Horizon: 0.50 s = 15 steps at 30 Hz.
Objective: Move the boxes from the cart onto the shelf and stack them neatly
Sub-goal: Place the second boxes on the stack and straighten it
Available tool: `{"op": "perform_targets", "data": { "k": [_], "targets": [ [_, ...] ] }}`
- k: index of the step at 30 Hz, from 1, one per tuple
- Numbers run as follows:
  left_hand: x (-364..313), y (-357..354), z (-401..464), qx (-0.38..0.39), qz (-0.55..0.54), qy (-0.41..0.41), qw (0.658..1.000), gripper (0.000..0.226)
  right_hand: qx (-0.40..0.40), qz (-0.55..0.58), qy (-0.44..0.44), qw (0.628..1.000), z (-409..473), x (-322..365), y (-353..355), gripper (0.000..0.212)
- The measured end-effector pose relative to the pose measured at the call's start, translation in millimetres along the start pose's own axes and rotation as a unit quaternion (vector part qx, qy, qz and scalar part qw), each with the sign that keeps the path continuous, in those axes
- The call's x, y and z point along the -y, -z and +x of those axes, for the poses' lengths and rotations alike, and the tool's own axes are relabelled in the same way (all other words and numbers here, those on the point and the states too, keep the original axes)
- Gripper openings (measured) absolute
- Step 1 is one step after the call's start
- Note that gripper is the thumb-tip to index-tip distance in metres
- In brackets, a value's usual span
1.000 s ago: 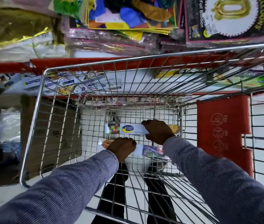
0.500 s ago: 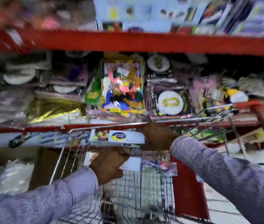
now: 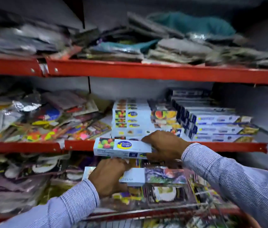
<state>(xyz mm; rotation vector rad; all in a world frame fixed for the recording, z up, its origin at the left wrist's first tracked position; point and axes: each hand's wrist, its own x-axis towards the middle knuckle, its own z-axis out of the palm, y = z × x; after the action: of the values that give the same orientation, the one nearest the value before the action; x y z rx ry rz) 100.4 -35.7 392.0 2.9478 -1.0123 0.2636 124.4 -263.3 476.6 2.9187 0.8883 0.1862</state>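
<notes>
Carrying two long cartons at once, the load is seen held just in front of the middle shelf (image 3: 162, 146). The upper box (image 3: 121, 148), white with fruit printed at its left end, is clamped by the right hand (image 3: 164, 145) around its right end, thumb underneath and fingers over the top. A second box (image 3: 134, 176) is gripped lower down by the left hand (image 3: 108, 176), closed over its left part. Both are raised clear of the cart (image 3: 171, 209), whose rim is blurred at the bottom of the view.

The cartons are judged to be light, stiff cardboard, probably rolls of wrap, so little force should be needed, though thin walls could be dented by a hard squeeze. Being long and narrow, each will tend to tip when held by one end; a hold nearer the middle would be steadier. A stack of matching boxes (image 3: 130, 119) is already laid on the shelf, and the glossy faces may slide when set on it.
</notes>
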Motion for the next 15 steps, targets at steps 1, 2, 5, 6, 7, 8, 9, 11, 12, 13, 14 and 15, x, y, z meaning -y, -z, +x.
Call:
{"op": "perform_targets", "data": {
  "k": [1,2,5,6,7,8,9,11,12,13,14,15],
  "targets": [
    [2.9,8.5,4.6,-0.015,-0.001,0.001,1.000,0.066,-0.006,-0.004,-0.006,1.000,3.0,-3.2,10.2,0.036],
    [5.2,16.6,9.5,-0.028,0.002,0.000,1.000,0.068,-0.015,-0.008,-0.010,1.000,5.5,-6.3,19.2,0.035],
    [8.3,35.7,24.0,-0.039,0.018,0.008,0.999,0.068,-0.023,-0.024,-0.025,0.999,14.9,-19.1,35.1,0.033],
    [9.4,41.5,29.3,-0.040,0.020,0.010,0.999,0.066,-0.026,-0.029,-0.034,0.999,19.4,-25.0,38.1,0.031],
    [10.3,47.2,34.0,-0.044,0.022,0.010,0.999,0.063,-0.029,-0.033,-0.041,0.998,24.3,-30.8,40.0,0.030],
    [11.6,51.1,38.3,-0.048,0.023,0.010,0.999,0.061,-0.030,-0.033,-0.050,0.998,30.2,-37.5,40.0,0.029],
    [13.0,55.4,42.7,-0.051,0.021,0.011,0.998,0.060,-0.027,-0.028,-0.060,0.997,36.5,-44.1,40.4,0.030],
    [15.8,61.3,51.4,-0.050,0.021,0.013,0.998,0.064,-0.011,-0.018,-0.080,0.997,50.2,-57.3,39.3,0.037],
    [16.9,63.5,55.4,-0.048,0.023,0.010,0.999,0.065,-0.001,-0.013,-0.089,0.996,56.9,-64.0,36.8,0.040],
    [17.9,66.1,59.4,-0.048,0.027,0.007,0.998,0.065,0.009,-0.013,-0.096,0.995,63.8,-70.5,34.1,0.042],
    [19.3,68.6,63.4,-0.050,0.031,0.002,0.998,0.064,0.016,-0.014,-0.103,0.994,70.5,-76.6,30.9,0.043],
    [20.0,70.9,66.6,-0.050,0.033,0.001,0.998,0.063,0.025,-0.014,-0.112,0.993,76.0,-81.5,27.5,0.045]
  ]
}}
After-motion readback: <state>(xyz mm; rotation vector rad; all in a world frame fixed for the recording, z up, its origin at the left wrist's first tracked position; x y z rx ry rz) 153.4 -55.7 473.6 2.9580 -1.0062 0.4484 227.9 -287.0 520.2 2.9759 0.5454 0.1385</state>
